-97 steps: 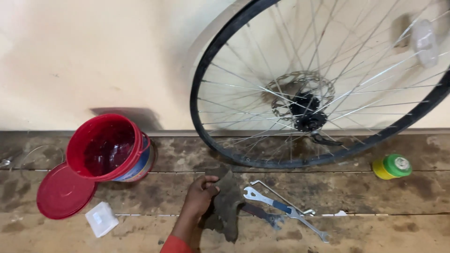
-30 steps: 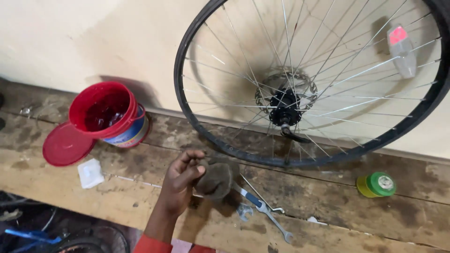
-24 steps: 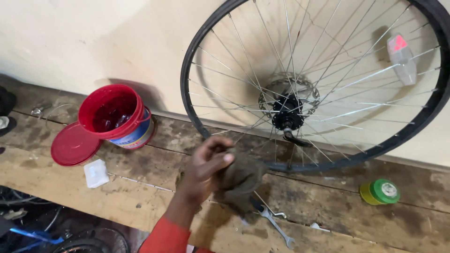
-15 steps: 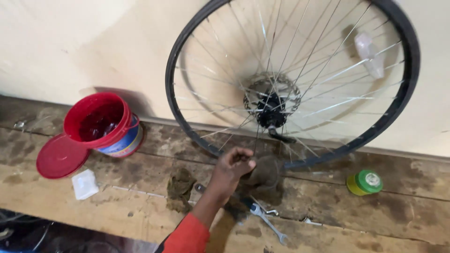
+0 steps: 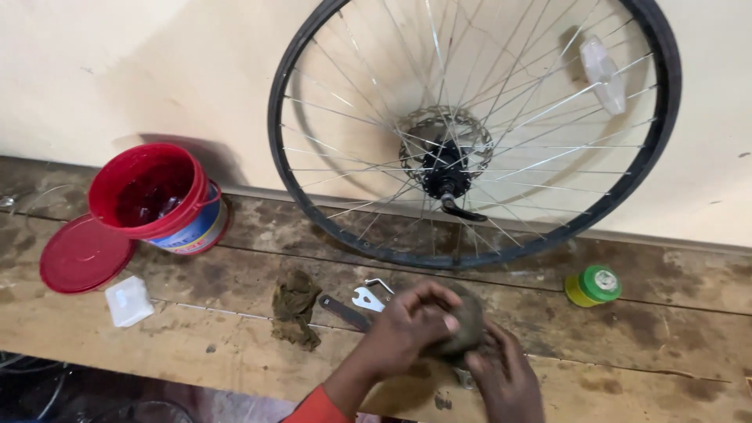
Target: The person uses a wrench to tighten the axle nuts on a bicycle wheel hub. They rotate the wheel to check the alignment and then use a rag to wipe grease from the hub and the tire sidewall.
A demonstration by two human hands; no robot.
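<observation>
A grimy, dull-brown cloth wad (image 5: pixel 464 327) sits at the bench's front edge, six o'clock from the bicycle wheel (image 5: pixel 474 129). The left hand (image 5: pixel 407 333) is curled tight over it; the right hand (image 5: pixel 505 374) cups it from four o'clock, fingers closed. Loose folds could snag the spanner (image 5: pixel 356 304) at ten o'clock and drag it off the wooden bench (image 5: pixel 666 345).

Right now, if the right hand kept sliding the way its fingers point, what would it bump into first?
The right hand points up and left, straight at the dirty rag bunched under the left hand. It already seems to touch it; depth is unclear.
</observation>
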